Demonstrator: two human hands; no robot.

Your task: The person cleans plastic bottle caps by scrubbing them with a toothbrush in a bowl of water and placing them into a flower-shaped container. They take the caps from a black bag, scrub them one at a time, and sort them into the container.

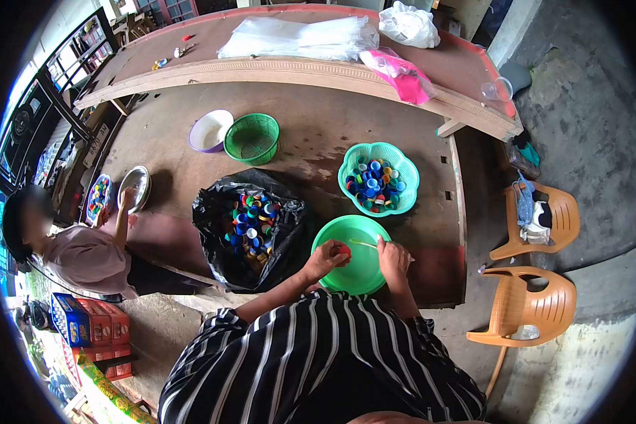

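Note:
My left hand (325, 260) is closed on a red bottle cap (343, 252) over the left part of a green basin (351, 278). In my right hand (394, 258) is a slim yellowish toothbrush (363, 244), its head pointing left toward the cap. The basin seems to hold some water. Beyond it stands a turquoise scalloped basket (413, 177) with many blue, white, green and red bottle caps. Left of my left hand, a black plastic bag (212, 201) lies open, filled with mixed caps.
A green colander (252, 139) and a white-purple bowl (210, 131) sit farther back. At left, a person (85, 258) works by a metal bowl (136, 189) and a basket of caps (97, 198). A raised bench (297, 68) carries plastic bags. Orange chairs (544, 311) stand right.

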